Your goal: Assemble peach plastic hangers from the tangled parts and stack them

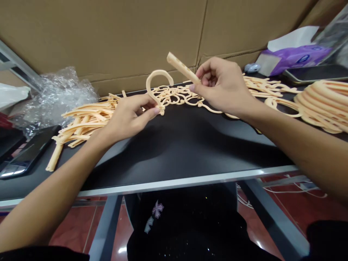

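Between the thumb and fingers of my left hand (133,114) is a peach-coloured plastic hanger hook (160,72), its curve upward and its knobbed base by my thumb. My right hand (221,81) pinches one end of a straight peach plastic bar (181,67), which tilts up to the left and shows a few small holes. Hook and bar are apart. Behind my hands lies a pile of more hooks (174,95). Left of my left hand is a heap of long peach strips and bars (87,121).
Stacked peach rings or hoops (323,105) stand at the right. A purple tissue pack (299,59) and a dark tablet-like device (315,74) lie behind them. At the left are crumpled clear plastic (59,98) and a phone (28,152). Cardboard (108,40) backs the black tabletop (174,152).
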